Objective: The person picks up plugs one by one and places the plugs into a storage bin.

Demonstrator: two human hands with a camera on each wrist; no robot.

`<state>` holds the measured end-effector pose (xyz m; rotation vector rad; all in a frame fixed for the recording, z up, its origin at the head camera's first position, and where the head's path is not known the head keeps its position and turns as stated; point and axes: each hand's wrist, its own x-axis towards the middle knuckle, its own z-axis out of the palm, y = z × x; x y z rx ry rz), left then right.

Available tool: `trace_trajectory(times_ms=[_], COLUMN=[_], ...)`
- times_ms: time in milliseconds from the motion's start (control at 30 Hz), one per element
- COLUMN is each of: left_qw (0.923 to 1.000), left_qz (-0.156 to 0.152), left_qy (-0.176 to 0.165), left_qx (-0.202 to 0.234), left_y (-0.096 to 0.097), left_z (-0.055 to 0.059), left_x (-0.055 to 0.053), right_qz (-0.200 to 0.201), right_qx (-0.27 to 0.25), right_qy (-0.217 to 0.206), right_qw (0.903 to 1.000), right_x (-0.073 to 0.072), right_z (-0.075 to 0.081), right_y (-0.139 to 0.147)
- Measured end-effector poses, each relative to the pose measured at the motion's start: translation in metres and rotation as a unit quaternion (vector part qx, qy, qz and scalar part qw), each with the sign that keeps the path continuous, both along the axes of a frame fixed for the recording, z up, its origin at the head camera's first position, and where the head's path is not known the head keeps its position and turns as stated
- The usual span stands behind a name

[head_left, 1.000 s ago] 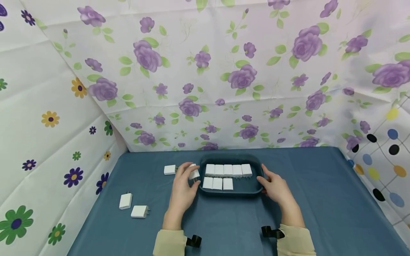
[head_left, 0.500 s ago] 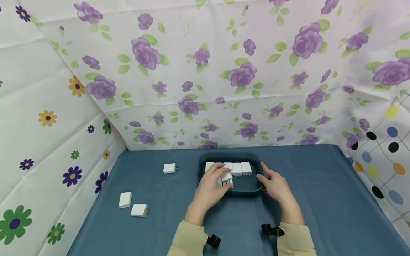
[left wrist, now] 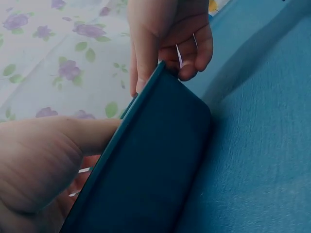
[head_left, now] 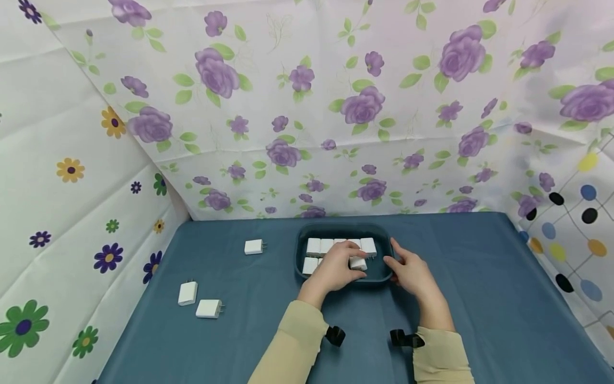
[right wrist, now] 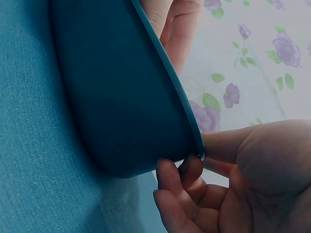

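Observation:
A dark blue tray (head_left: 341,229) holds white charger plugs in two rows, the back row (head_left: 368,245) running most of its width. My left hand (head_left: 334,269) reaches over the tray's front side and pinches a white charger plug (head_left: 358,263) at the right end of the front row. It covers part of both rows. On the tray's right end, my right hand (head_left: 413,274) grips the rim between thumb and fingers. In the left wrist view the tray's outer wall (left wrist: 155,155) hides the charger plug, and the right wrist view shows fingers (right wrist: 193,167) against the rim.
Left of the tray on the blue cloth lie three loose charger plugs: one near the back (head_left: 253,247), another farther left (head_left: 187,293), and a third in front (head_left: 209,309). A flowered sheet (head_left: 297,117) hangs behind the table.
My left hand has carried a charger plug rightward from beside the tray's left end into the front row. The right hand has stayed on the rim.

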<state>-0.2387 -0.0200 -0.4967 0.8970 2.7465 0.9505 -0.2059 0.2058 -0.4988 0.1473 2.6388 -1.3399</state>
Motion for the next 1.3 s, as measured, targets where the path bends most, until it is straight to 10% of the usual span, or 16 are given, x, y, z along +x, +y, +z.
trace_trajectory(times_ms=[400, 1300], left_qw=[0.9929, 0.9964], left_qz=[-0.073, -0.022], left_qy=[-0.049, -0.079], left_qx=[-0.081, -0.020], left_y=[0.000, -0.001], left_z=[0.006, -0.005], left_x=[-0.012, -0.016], right_qz=[0.000, -0.001], right_qx=[-0.002, -0.003], right_qy=[-0.006, -0.008], right_qw=[1.0000, 1.0000], right_x=[-0.001, -0.001], right_z=[-0.003, -0.001], right_y=[0.001, 0.002])
